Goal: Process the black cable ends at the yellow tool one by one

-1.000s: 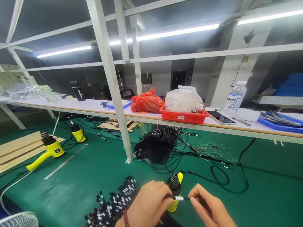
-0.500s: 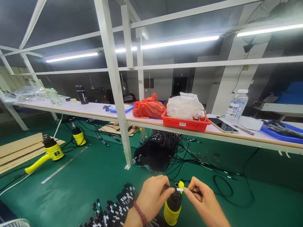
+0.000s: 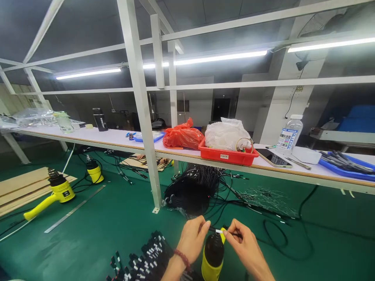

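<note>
The left hand and right hand each had their grip clamped on a thin black cable, pinched between thumb and fingers. A short white sleeve sat on the cable in the gap between the two grips. Directly below stood a yellow-and-black heat gun, upright, with its lower body cut off by the bottom edge of the head view. Compared with the frame half a second earlier, the hands stood slightly closer together, and the sleeve had barely moved. The gun's nozzle tip, visible before, was now hidden behind the sleeve and fingers. A red beaded bracelet circled the left wrist. A pile of black cables with white sleeves lay just left of the hands on the green bench mat.
</note>
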Demonstrator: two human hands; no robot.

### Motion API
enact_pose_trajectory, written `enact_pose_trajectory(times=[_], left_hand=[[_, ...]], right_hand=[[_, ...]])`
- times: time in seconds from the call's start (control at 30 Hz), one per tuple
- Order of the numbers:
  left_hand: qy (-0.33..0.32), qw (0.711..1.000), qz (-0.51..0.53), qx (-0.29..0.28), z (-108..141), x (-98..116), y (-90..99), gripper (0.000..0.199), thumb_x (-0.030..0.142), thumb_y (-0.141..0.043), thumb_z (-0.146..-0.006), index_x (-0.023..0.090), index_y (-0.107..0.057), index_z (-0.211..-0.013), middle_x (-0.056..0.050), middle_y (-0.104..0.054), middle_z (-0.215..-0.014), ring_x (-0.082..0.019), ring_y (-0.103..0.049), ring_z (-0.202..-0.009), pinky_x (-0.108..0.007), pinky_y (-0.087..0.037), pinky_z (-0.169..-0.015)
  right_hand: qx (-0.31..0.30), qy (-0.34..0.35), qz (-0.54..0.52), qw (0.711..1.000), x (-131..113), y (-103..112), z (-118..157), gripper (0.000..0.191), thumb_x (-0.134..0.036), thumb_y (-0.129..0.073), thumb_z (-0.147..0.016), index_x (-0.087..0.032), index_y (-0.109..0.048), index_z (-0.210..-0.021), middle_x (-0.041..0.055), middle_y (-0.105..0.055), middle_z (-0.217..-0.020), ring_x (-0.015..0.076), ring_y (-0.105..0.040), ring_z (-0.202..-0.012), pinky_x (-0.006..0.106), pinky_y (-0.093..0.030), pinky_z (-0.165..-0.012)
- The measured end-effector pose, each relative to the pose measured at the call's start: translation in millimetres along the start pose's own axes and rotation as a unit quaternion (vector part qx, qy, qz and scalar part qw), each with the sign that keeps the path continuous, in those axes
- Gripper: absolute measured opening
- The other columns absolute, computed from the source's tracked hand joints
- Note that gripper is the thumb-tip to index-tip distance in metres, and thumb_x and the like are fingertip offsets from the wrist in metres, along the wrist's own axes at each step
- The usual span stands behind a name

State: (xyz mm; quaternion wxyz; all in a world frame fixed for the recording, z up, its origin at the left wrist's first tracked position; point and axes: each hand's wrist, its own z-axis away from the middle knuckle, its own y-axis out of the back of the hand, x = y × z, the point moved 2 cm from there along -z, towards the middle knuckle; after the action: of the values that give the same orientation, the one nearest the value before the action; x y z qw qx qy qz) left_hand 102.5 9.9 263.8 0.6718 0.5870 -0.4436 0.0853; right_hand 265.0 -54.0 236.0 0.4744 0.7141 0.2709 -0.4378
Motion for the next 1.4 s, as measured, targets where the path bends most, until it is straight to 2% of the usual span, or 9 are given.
enact_pose_trajectory(times=[0.37,0.57,0.73,0.8,0.9,1.0,1.07,1.2,1.4], left_hand=[[0.031,0.998,0.052,0.001,-0.6,-10.5,-6.6,0.032,0.046,-0.040,-0.090,0.021,-0.054,-0.077,-0.001,-0.061,-0.081,-0.020,-0.052,-0.085,-0.028,-0.037,-0.075],[0.025,0.996,0.081,-0.003,-1.8,-11.1,-6.4,0.025,0.041,-0.045,-0.088,0.020,-0.057,-0.082,-0.002,-0.062,-0.087,-0.021,-0.052,-0.090,-0.030,-0.039,-0.080],[0.012,0.994,0.105,-0.001,-0.9,-10.8,-3.1,0.017,0.035,-0.049,-0.086,0.020,-0.057,-0.084,-0.001,-0.062,-0.087,-0.019,-0.054,-0.089,-0.028,-0.039,-0.080],[0.001,0.995,0.103,-0.003,-0.4,-9.2,-1.4,0.019,0.037,-0.048,-0.088,0.020,-0.057,-0.084,-0.001,-0.062,-0.087,-0.019,-0.054,-0.087,-0.027,-0.040,-0.077],[0.002,0.999,0.050,-0.016,-0.1,-6.2,-1.0,0.032,0.046,-0.039,-0.092,0.021,-0.057,-0.081,-0.001,-0.062,-0.077,-0.019,-0.054,-0.078,-0.028,-0.038,-0.071],[0.018,0.999,-0.022,-0.026,-0.5,-4.7,-2.8,0.047,0.048,-0.027,-0.096,0.021,-0.055,-0.071,-0.002,-0.061,-0.068,-0.021,-0.054,-0.074,-0.031,-0.036,-0.072],[0.020,0.999,-0.043,-0.021,-1.1,-4.6,-3.8,0.050,0.045,-0.023,-0.097,0.020,-0.054,-0.066,-0.003,-0.062,-0.070,-0.021,-0.054,-0.077,-0.031,-0.035,-0.073],[0.015,1.000,-0.022,-0.015,-1.7,-5.6,-4.5,0.045,0.046,-0.029,-0.095,0.020,-0.052,-0.066,-0.001,-0.060,-0.070,-0.019,-0.053,-0.076,-0.027,-0.035,-0.070],[0.023,0.998,0.064,-0.003,-3.1,-12.6,-8.2,0.028,0.044,-0.044,-0.089,0.021,-0.057,-0.079,-0.001,-0.062,-0.082,-0.019,-0.052,-0.083,-0.026,-0.038,-0.072]], right_hand=[[0.006,-0.003,0.006,1.000,6.0,-2.8,-4.2,0.028,-0.043,-0.050,-0.076,-0.022,-0.039,-0.061,-0.0077,-0.030,-0.055,0.0108,-0.027,-0.053,0.023,-0.021,-0.051],[-0.003,-0.004,0.019,1.000,3.5,0.3,-4.3,0.025,-0.039,-0.052,-0.077,-0.022,-0.041,-0.062,-0.0073,-0.034,-0.055,0.0112,-0.032,-0.054,0.023,-0.024,-0.052],[-0.047,0.009,0.030,0.998,-1.5,8.5,-0.4,0.027,-0.044,-0.050,-0.083,-0.021,-0.053,-0.069,-0.0026,-0.051,-0.063,0.0144,-0.045,-0.061,0.024,-0.032,-0.055],[-0.066,0.023,0.055,0.996,-2.3,10.7,1.6,0.033,-0.048,-0.043,-0.088,-0.021,-0.056,-0.073,-0.0010,-0.054,-0.067,0.0154,-0.047,-0.064,0.025,-0.033,-0.057],[-0.069,0.042,0.097,0.992,-2.0,12.0,3.1,0.039,-0.050,-0.038,-0.091,-0.021,-0.054,-0.070,-0.0017,-0.049,-0.066,0.0149,-0.043,-0.063,0.026,-0.031,-0.058],[-0.070,0.050,0.088,0.992,-0.9,11.3,2.4,0.039,-0.051,-0.040,-0.091,-0.021,-0.053,-0.068,-0.0017,-0.050,-0.066,0.0145,-0.043,-0.062,0.025,-0.032,-0.058],[-0.068,0.051,0.074,0.994,-0.3,11.2,1.2,0.039,-0.051,-0.041,-0.090,-0.021,-0.055,-0.069,-0.0012,-0.052,-0.066,0.0145,-0.045,-0.061,0.025,-0.033,-0.058],[-0.062,0.054,0.066,0.994,1.0,12.1,-1.1,0.038,-0.049,-0.043,-0.090,-0.021,-0.059,-0.071,0.0002,-0.058,-0.069,0.0155,-0.050,-0.064,0.024,-0.036,-0.060],[-0.052,0.058,0.062,0.995,3.3,11.4,-2.0,0.029,-0.040,-0.046,-0.089,-0.020,-0.059,-0.074,0.0022,-0.063,-0.074,0.0180,-0.056,-0.072,0.026,-0.041,-0.067]])
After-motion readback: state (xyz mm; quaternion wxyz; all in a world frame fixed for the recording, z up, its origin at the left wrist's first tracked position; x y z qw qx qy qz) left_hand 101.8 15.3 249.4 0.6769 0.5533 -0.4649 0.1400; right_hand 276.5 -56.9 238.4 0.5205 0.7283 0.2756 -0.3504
